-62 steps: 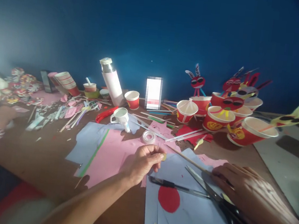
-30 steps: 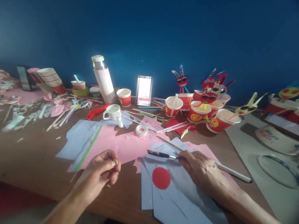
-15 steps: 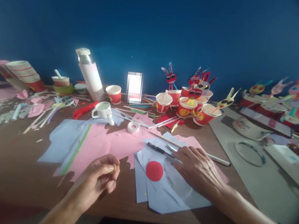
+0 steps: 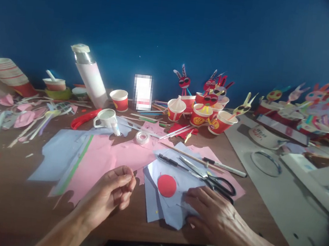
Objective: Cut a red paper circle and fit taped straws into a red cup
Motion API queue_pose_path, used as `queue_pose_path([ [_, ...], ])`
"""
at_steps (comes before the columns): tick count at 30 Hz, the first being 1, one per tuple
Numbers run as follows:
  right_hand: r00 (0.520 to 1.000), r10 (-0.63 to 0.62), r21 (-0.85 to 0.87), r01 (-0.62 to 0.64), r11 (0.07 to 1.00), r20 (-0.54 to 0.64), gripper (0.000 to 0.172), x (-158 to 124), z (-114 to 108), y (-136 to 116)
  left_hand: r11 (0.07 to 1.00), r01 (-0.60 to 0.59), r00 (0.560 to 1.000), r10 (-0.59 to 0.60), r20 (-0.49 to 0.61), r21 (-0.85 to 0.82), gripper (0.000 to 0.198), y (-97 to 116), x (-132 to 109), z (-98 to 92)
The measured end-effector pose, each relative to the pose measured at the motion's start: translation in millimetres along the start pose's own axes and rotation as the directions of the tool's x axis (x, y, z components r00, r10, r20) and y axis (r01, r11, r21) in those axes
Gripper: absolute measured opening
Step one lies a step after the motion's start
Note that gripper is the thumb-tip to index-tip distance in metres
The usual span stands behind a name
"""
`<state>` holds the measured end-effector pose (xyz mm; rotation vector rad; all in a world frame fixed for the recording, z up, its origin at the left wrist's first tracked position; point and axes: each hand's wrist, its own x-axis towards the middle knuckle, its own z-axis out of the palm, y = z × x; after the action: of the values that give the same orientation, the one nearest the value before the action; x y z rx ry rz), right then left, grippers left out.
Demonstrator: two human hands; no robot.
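My left hand (image 4: 114, 190) hovers over the near part of the table, thumb and fingers pinched together; whatever lies between the fingertips is hidden. My right hand (image 4: 209, 212) rests on light-blue paper (image 4: 151, 204), fingers stretched out over the sheets. Just left of those fingers a red paper circle (image 4: 167, 186) lies flat on the paper. Black-handled scissors (image 4: 206, 175) lie beyond my right hand, blades pointing away to the left. A black pen (image 4: 168, 160) is beside the blades, and a white marker (image 4: 226, 168) with a black cap lies farther back.
Pink paper (image 4: 101, 163), a tape roll (image 4: 142, 137) and a white mug (image 4: 106, 119) occupy the middle. Behind stand a thermos (image 4: 91, 80) and red paper cups (image 4: 119, 100), several with paper figures. Paper scraps (image 4: 25, 118) litter the left; a white box (image 4: 308, 181) sits right.
My right hand has slid off the scissors toward me, uncovering them. The small yellowish piece seen at my left fingertips no longer shows. The view has shifted slightly.
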<state>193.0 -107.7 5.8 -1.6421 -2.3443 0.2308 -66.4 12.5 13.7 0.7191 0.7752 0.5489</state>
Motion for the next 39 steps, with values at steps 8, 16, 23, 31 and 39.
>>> queue_pose_path([
  [8,0.995,0.095,0.229,-0.086,0.97,-0.026,0.018,9.7,-14.4,17.2,0.999,0.015,1.0,-0.015,0.023,0.031,0.014,-4.4,2.7,8.8],
  [16,0.926,0.325,0.271,-0.268,0.924,-0.192,0.016,40.5,-35.2,26.5,0.992,0.042,0.999,-0.042,0.003,0.119,0.01,-9.3,3.0,19.9],
  [23,0.969,0.196,0.257,-0.152,0.954,-0.153,0.018,49.2,-15.3,-0.5,0.951,0.011,0.999,-0.02,0.027,0.311,0.007,-14.9,5.5,22.2],
  [31,0.936,0.27,0.152,-0.24,0.959,-0.224,0.018,1.2,-23.9,30.0,0.613,-0.143,0.989,0.123,0.084,0.777,0.016,-10.1,0.6,29.9],
  [39,0.943,0.284,-0.214,-0.317,0.924,-0.171,0.02,-0.7,-9.2,54.9,-0.09,-0.475,0.849,0.217,0.482,0.876,0.021,-19.8,11.8,46.4],
])
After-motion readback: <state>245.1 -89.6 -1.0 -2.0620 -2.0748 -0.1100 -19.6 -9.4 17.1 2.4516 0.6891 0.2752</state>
